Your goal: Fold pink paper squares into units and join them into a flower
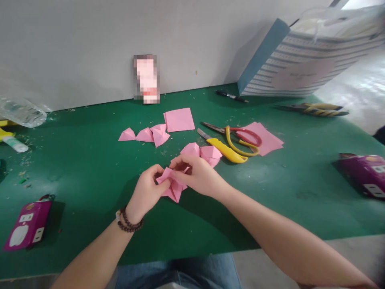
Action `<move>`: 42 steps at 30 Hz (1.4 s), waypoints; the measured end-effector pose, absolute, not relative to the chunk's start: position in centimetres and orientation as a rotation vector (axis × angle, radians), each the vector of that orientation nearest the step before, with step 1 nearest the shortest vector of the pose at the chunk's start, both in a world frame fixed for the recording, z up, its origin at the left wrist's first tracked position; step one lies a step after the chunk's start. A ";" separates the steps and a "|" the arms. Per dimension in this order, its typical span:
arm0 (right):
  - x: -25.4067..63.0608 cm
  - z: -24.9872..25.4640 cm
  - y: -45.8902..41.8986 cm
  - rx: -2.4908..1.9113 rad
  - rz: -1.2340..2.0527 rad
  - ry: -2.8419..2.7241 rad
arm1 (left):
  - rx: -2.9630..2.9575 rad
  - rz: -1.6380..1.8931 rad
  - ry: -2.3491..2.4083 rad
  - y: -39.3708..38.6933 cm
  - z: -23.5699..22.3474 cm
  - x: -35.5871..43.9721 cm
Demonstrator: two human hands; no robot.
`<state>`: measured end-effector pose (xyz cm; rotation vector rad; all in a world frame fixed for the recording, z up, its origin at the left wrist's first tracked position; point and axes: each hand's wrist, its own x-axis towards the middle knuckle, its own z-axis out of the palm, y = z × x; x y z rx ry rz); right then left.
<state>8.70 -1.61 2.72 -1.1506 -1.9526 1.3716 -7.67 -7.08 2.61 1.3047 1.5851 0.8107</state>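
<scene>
Both of my hands hold a pink folded paper piece [175, 188] with several pointed flaps, low over the green table. My left hand [147, 188] pinches its left side between thumb and fingers. From the right, my right hand [195, 174] grips its upper edge, hiding part of it. Just beyond my right hand lie more pink folded pieces [210, 154]. Further back, a row of folded pink paper pieces [146, 135] sits beside a small stack of pink square sheets [180, 120].
Scissors [230, 138] and a yellow utility knife [227, 150] lie right of centre, near pink sheets [267, 140]. Pliers [313, 108], a pen [231, 96] and a striped paper bag [300, 64] are behind. Purple boxes [30, 222] flank both sides; a clear bottle [22, 112] lies left.
</scene>
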 end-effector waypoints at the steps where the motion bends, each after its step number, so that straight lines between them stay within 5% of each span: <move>1: 8.7 2.7 -1.6 -1.154 1.391 -1.951 | 1.304 0.793 1.584 -7.1 2.7 -7.7; 42: 9.4 3.9 -1.3 -1.063 1.267 -2.237 | 1.440 0.777 1.538 -7.4 3.2 -7.8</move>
